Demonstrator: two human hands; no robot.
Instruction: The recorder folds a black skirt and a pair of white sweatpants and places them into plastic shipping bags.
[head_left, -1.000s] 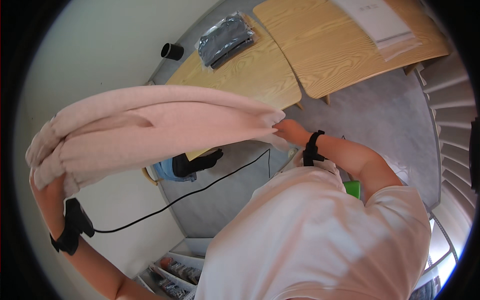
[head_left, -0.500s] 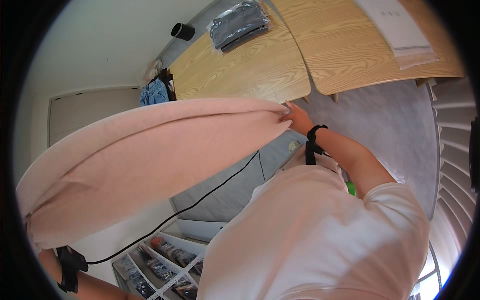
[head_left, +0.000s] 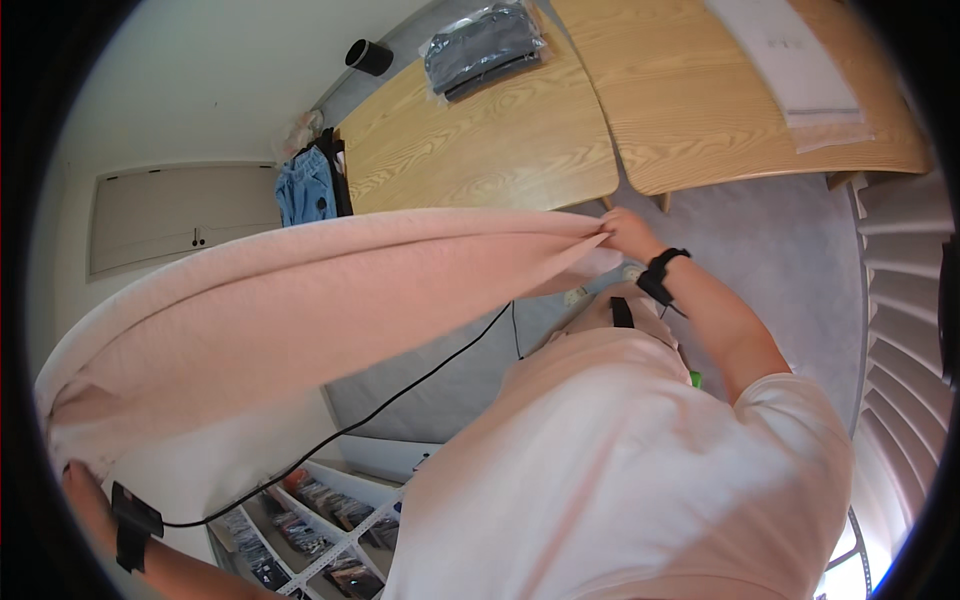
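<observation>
A long pale pink cloth (head_left: 300,310) hangs stretched between my two hands, with a folded ridge along its upper edge. What kind of cloth item it is I cannot tell. My right hand (head_left: 632,237) pinches its gathered right end, just off the near edge of the wooden table; a short corner droops below the fingers. At the far left, my left hand (head_left: 84,484) grips the bunched other end, its fingers mostly hidden by the cloth and the dark rim of the picture. Black bands circle both wrists, and a black cable (head_left: 400,390) runs from the left one.
Two wooden tables (head_left: 480,150) stand ahead, one bearing a bagged grey garment (head_left: 485,50), the other a white flat package (head_left: 785,60). Blue denim clothing (head_left: 307,188) hangs at the left table's side. A black bin (head_left: 369,57) is behind it. Shelves with bagged items (head_left: 335,505) stand lower left.
My right hand has moved a little right and down, pulling the cloth tauter. The cloth's left part has dropped slightly, uncovering more of the cabinet behind. Both hands keep their grip.
</observation>
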